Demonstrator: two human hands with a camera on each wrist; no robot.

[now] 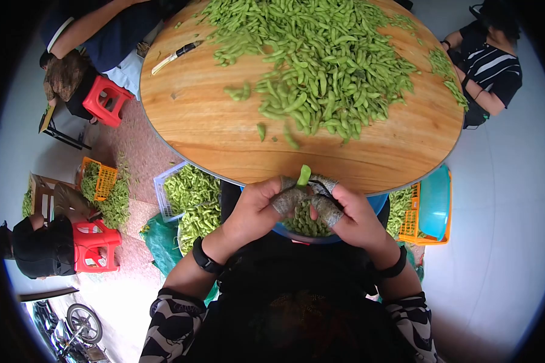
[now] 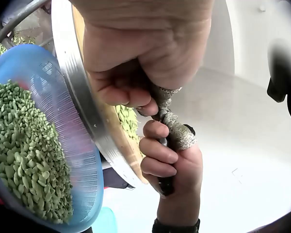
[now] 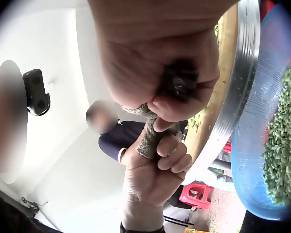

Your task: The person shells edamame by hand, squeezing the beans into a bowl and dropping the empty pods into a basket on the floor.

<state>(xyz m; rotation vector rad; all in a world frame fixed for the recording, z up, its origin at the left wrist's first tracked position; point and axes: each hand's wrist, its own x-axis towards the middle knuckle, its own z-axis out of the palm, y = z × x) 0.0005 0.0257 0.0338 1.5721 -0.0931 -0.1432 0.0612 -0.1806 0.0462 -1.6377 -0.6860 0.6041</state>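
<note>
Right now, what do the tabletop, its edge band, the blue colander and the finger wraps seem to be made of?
Tabletop: wood or wood-look laminate, smooth, with brown grain streaks.
Edge band: probably metal, given its silvery sheen.
Blue colander: likely plastic, semi-glossy, with a translucent, finely perforated wall.
Finger wraps: perhaps cloth or tape, matte and rough, judging by their speckled grey surface.

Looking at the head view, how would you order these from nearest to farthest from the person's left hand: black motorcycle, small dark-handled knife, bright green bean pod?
From the left hand:
1. Bright green bean pod, at the fingertips.
2. Small dark-handled knife, on the tabletop's far left.
3. Black motorcycle, off at the lower left.
</note>
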